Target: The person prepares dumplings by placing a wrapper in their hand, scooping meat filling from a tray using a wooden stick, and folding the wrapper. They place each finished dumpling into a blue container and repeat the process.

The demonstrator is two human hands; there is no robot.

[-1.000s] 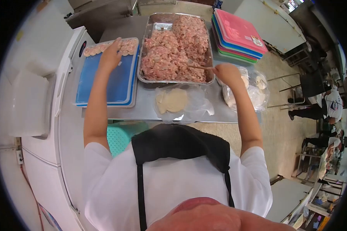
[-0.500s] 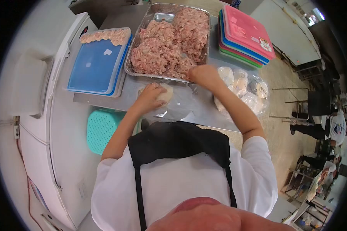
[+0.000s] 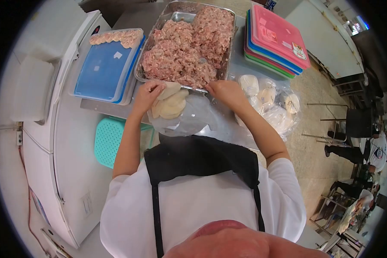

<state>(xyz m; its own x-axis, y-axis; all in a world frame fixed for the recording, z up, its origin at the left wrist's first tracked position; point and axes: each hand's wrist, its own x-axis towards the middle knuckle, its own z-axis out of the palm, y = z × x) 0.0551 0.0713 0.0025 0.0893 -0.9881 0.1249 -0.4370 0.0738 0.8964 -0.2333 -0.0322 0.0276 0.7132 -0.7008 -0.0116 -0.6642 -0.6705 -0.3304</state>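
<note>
Between the thumb and fingers of my left hand (image 3: 147, 95) is a pale round dumpling wrapper (image 3: 169, 89), lifted at one side. Just below it, a small pile of wrappers (image 3: 171, 107) lies on a clear plastic sheet (image 3: 198, 114). My right hand (image 3: 228, 92) is at the near rim of a metal tray (image 3: 138, 74), its fingers closed at the edge of the meat; what is in them is hidden. Pink minced meat (image 3: 176, 56) is heaped in the tray.
Left of the tray, blue-lidded containers (image 3: 103, 69) carry a row of filled dumplings (image 3: 118, 38). Stacked coloured lids (image 3: 277, 36) stand at right, with bagged wrappers (image 3: 268, 101) nearer me. A teal basket (image 3: 109, 142) sits below the table. Other people (image 3: 376, 150) are far right.
My left hand has moved up and left from the pile and now lifts a wrapper, uncovering the others. My right hand has shifted slightly down and left along the tray's near rim.
</note>
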